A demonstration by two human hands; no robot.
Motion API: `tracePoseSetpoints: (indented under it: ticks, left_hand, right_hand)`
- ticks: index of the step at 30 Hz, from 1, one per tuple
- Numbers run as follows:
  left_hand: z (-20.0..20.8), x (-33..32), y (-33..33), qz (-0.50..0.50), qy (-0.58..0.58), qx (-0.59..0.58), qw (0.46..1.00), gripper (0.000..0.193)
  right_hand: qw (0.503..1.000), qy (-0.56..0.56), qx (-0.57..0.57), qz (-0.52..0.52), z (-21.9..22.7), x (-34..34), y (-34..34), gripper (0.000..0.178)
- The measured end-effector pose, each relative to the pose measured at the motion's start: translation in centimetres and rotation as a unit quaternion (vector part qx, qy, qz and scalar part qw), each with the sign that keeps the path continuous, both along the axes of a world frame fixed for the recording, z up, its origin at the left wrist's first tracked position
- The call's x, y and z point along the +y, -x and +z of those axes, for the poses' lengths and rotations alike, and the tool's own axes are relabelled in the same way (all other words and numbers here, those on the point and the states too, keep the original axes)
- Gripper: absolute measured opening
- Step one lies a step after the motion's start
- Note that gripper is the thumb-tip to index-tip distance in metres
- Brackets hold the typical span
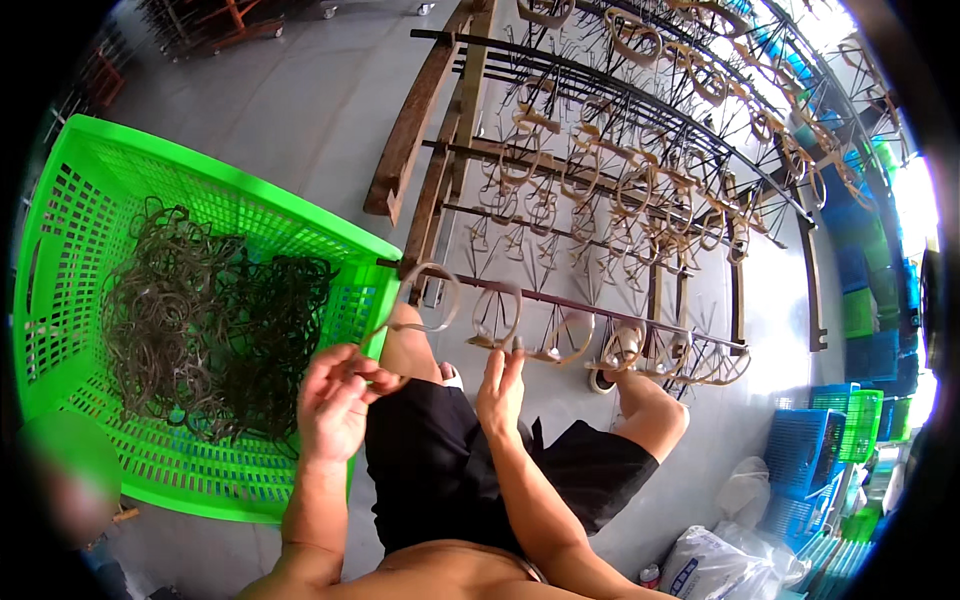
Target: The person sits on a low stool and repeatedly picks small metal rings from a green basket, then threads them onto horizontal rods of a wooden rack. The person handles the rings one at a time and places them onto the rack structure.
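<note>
My left hand [335, 405] is closed beside the basket's right rim, its fingertips pinching the lower end of a thin tan loop-shaped frame [455, 305], which looks like a spectacle frame. That loop rises toward the near bar [560, 300] of a rack. Fingers stretched upward, my right hand [502, 390] is at the lower edge of a second tan frame [517, 318] on the same bar; whether the fingertips touch it I cannot tell. More tan frames [572, 350] hang in a row to the right. A green plastic basket [230, 180] stands at left, holding a tangled heap of dark, thin loops [170, 320].
Beyond the near bar, the rack's dark bars [600, 85] carry many wire hooks and tan frames. Wooden posts [410, 130] stand at its left. Blue crates [800, 450] and a white plastic bag [710, 565] lie to the right. My legs are spread below the near bar.
</note>
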State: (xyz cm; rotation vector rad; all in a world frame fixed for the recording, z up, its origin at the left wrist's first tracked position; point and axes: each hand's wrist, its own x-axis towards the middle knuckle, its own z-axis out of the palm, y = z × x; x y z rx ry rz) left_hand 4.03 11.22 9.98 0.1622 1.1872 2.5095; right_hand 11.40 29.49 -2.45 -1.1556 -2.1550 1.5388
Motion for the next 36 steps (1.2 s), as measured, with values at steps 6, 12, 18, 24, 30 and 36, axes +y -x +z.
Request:
tracePoseSetpoints:
  ticks: [6, 12, 18, 24, 30, 36]
  left_hand:
    - [-0.6, 2.0, -3.3, -0.188, 0.134, 0.016, 0.973, 0.026]
    - [1.0, 4.6, -1.9, -0.224, 0.326, 0.215, 0.893, 0.025]
    - [0.6, 6.9, 0.3, -0.270, 0.355, 0.322, 0.835, 0.022]
    - [-7.0, 2.2, 11.1, 0.214, 0.563, 0.175, 0.779, 0.050]
    - [-16.9, -6.9, 19.8, -0.044, 0.882, 0.252, 0.395, 0.082]
    - [-17.3, -5.3, 23.1, -0.201, 0.920, 0.229, 0.246, 0.045]
  right_hand:
    - [0.965, -0.172, 0.192, -0.044, 6.7, -0.3, -5.5, 0.044]
    - [0.726, 0.169, 0.162, 0.647, 12.2, 7.6, -6.4, 0.080]
    - [0.720, 0.576, 0.191, 0.338, 9.5, 7.2, -9.1, 0.064]
    - [0.964, 0.110, 0.232, -0.063, 9.8, 15.5, -13.3, 0.023]
    - [0.829, -0.017, 0.390, -0.400, 11.4, 33.3, -18.4, 0.016]
    - [0.842, 0.117, 0.391, -0.353, 6.1, 36.4, -16.0, 0.015]
